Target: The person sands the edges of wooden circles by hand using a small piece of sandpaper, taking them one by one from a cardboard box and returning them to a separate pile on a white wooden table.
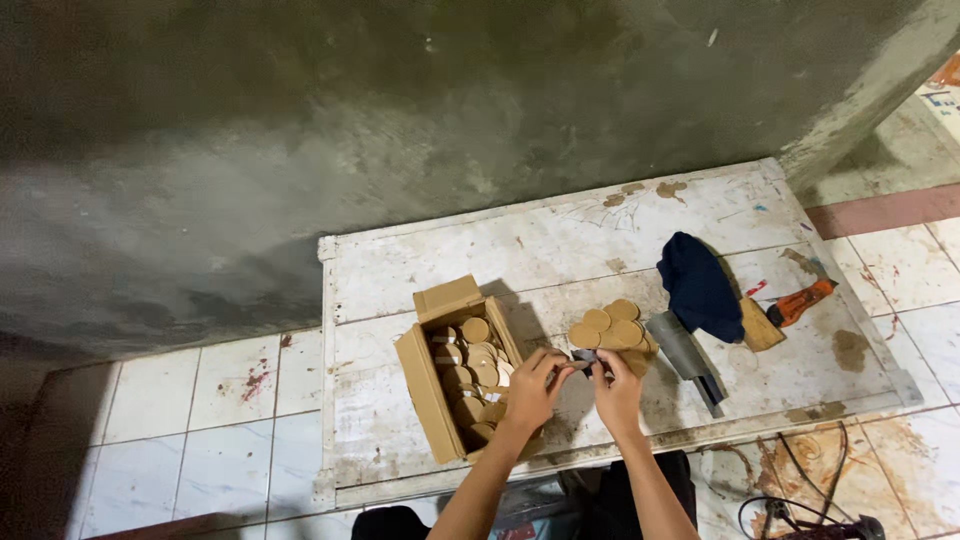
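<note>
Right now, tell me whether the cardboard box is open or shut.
Open: the cardboard box has its flap folded back, showing round wooden discs inside.

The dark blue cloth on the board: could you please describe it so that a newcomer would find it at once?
Start at the worn white board lying on the tiled floor against the grey wall. Go to its right part, past the cardboard box and the pile of tan discs. The dark blue cloth lies crumpled there, draped over a grey tool; it is the only soft, dark thing on the board.
</note>
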